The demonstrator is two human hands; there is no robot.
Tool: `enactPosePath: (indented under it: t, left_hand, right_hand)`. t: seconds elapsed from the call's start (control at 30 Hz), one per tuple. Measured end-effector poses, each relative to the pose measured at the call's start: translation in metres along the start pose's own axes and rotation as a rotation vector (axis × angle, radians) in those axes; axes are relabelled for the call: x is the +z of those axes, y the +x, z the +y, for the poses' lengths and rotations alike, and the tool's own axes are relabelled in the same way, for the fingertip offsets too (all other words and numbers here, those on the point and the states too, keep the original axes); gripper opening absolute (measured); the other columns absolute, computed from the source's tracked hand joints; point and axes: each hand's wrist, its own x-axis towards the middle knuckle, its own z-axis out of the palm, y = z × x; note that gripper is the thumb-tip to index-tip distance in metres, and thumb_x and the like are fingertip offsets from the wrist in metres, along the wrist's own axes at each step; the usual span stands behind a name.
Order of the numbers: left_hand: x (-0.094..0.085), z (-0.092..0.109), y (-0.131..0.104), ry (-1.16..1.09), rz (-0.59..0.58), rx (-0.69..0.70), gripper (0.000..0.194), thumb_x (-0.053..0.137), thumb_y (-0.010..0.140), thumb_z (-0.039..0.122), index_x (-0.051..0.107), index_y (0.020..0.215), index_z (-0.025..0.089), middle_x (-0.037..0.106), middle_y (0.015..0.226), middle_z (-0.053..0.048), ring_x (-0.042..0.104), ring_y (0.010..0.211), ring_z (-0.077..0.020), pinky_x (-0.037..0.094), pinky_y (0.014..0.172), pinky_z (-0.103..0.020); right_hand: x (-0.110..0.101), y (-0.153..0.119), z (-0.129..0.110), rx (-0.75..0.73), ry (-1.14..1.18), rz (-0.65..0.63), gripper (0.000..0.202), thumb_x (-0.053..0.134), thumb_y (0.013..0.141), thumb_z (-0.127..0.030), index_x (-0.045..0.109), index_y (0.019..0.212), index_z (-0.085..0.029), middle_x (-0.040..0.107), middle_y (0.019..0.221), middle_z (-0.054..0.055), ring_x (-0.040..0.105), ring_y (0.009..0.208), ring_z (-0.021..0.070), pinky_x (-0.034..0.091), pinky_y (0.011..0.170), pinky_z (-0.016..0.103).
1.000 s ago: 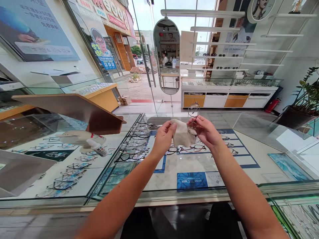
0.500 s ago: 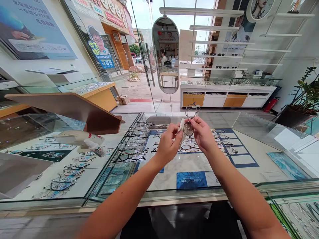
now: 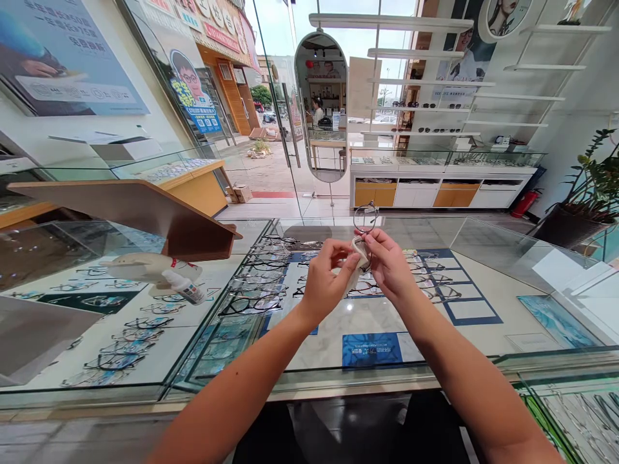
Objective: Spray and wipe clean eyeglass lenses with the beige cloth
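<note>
My right hand (image 3: 391, 263) pinches a pair of round, thin-framed eyeglasses (image 3: 366, 218) above the glass counter. One lens sticks up past the fingertips, and the other is mostly covered by a pale cloth (image 3: 358, 251). Between the thumb and fingers of my left hand (image 3: 331, 274), that cloth is pressed against the covered lens. Both hands are closed and nearly meet. Under them, inside the glass case, lie rows of eyeglass frames (image 3: 256, 303).
A white spray bottle (image 3: 184, 287) lies on the counter at left, beside a cream-coloured object (image 3: 140, 267). Close by are a brown wooden stand (image 3: 200, 238) and a white box (image 3: 39, 335). An oval mirror (image 3: 322, 106) stands beyond the counter.
My left hand has brought the cloth right over the lower lens, which was partly uncovered before. The eyeglasses have turned and shifted slightly left.
</note>
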Motion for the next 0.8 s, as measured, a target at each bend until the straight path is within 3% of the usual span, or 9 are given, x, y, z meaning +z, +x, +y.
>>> enactPosePath:
  t: [0.1, 0.23, 0.33, 0.43, 0.67, 0.8]
  left_hand:
    - [0.002, -0.001, 0.004, -0.232, -0.022, -0.167, 0.052, 0.088, 0.091, 0.055, 0.056, 0.118, 0.024, 0.08, 0.108, -0.007, 0.078, 0.096, -0.0216, 0.058, 0.083, -0.03]
    - [-0.001, 0.0, 0.01, -0.374, -0.215, -0.35, 0.06, 0.091, 0.085, 0.065, 0.062, 0.115, 0.021, 0.078, 0.091, -0.004, 0.071, 0.079, -0.0193, 0.053, 0.071, -0.027]
    - [-0.004, 0.0, 0.012, -0.32, -0.317, -0.328, 0.055, 0.083, 0.089, 0.071, 0.073, 0.102, 0.017, 0.073, 0.087, -0.004, 0.063, 0.075, -0.0171, 0.049, 0.069, -0.027]
    - [-0.006, -0.001, 0.011, -0.295, -0.334, -0.3, 0.054, 0.081, 0.091, 0.07, 0.078, 0.103, 0.018, 0.072, 0.089, -0.004, 0.061, 0.077, -0.0174, 0.049, 0.071, -0.028]
    - [-0.004, 0.006, 0.008, -0.202, -0.237, -0.24, 0.047, 0.089, 0.084, 0.058, 0.081, 0.105, 0.017, 0.074, 0.096, -0.007, 0.065, 0.085, -0.0213, 0.055, 0.075, -0.03]
    - [-0.002, 0.01, 0.007, -0.154, -0.181, -0.165, 0.043, 0.088, 0.084, 0.055, 0.081, 0.102, 0.016, 0.076, 0.103, -0.008, 0.067, 0.092, -0.0232, 0.057, 0.081, -0.031]
  right_hand:
    - [0.0, -0.001, -0.002, 0.051, 0.043, -0.033, 0.039, 0.101, 0.074, -0.044, 0.068, 0.084, -0.024, 0.081, 0.113, 0.004, 0.067, 0.086, 0.0165, 0.056, 0.076, 0.027]
    - [-0.002, -0.001, -0.004, 0.108, 0.07, -0.073, 0.037, 0.1, 0.076, -0.043, 0.069, 0.085, -0.025, 0.083, 0.11, 0.004, 0.069, 0.087, 0.0175, 0.058, 0.076, 0.027]
    - [-0.003, -0.001, -0.004, 0.123, 0.09, -0.104, 0.036, 0.101, 0.075, -0.042, 0.071, 0.086, -0.024, 0.083, 0.107, 0.003, 0.07, 0.087, 0.0161, 0.06, 0.078, 0.025]
    - [-0.003, 0.0, -0.002, 0.143, 0.146, -0.141, 0.038, 0.103, 0.073, -0.043, 0.072, 0.085, -0.024, 0.082, 0.104, 0.002, 0.072, 0.091, 0.0161, 0.062, 0.083, 0.025]
    - [-0.001, -0.003, 0.001, 0.186, 0.204, -0.182, 0.033, 0.101, 0.077, -0.041, 0.074, 0.087, -0.025, 0.08, 0.106, 0.002, 0.075, 0.102, 0.0189, 0.064, 0.092, 0.028]
    - [0.0, -0.005, 0.003, 0.205, 0.272, -0.199, 0.034, 0.102, 0.077, -0.037, 0.072, 0.089, -0.026, 0.081, 0.106, 0.0, 0.075, 0.1, 0.0168, 0.064, 0.087, 0.026]
